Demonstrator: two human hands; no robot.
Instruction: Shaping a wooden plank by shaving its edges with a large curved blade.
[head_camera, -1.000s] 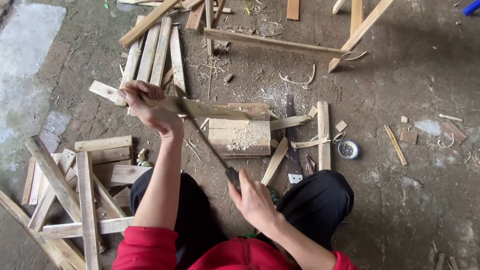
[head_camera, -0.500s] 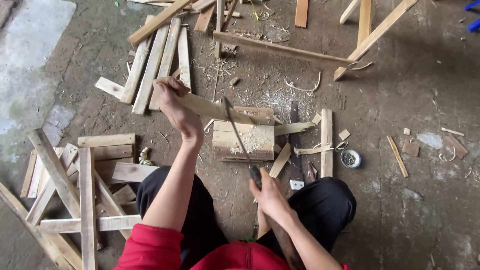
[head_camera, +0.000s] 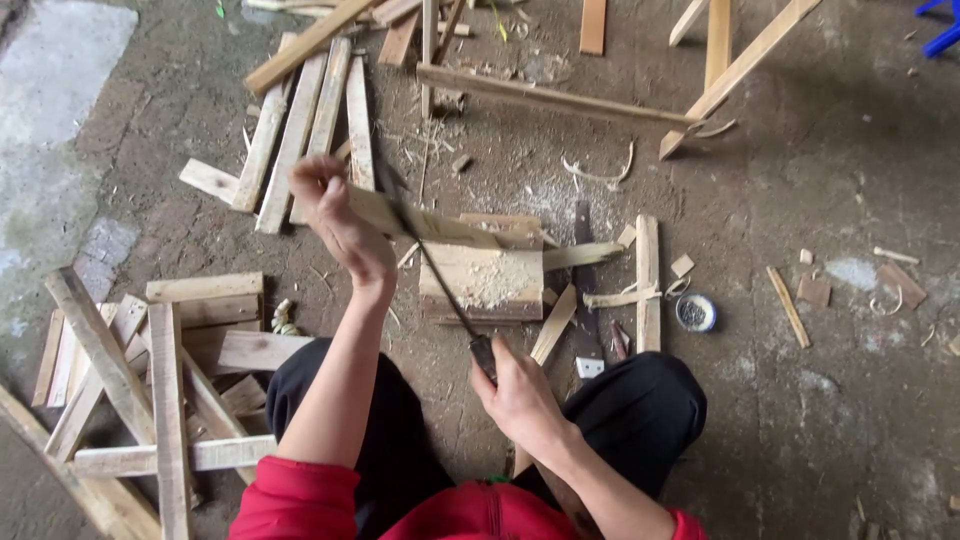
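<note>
My left hand (head_camera: 340, 222) grips the left end of a thin wooden slat (head_camera: 455, 228) whose far end rests on a pale wooden block (head_camera: 485, 280) dusted with shavings. My right hand (head_camera: 517, 395) holds the dark handle of a long narrow blade (head_camera: 430, 262). The blade runs up and to the left, with its edge laid against the slat close to my left hand. I sit on the dirt floor with the block in front of my knees.
A pile of wooden slats (head_camera: 150, 380) lies at lower left and several planks (head_camera: 310, 120) at upper left. A dark flat tool (head_camera: 585, 300), short sticks (head_camera: 647, 280) and a small round tin (head_camera: 695, 312) lie right of the block. Long battens (head_camera: 560, 98) cross the top.
The blade has shifted left along the slat toward my left hand, and my right hand has drawn back toward my body. My left hand keeps its grip on the slat.
</note>
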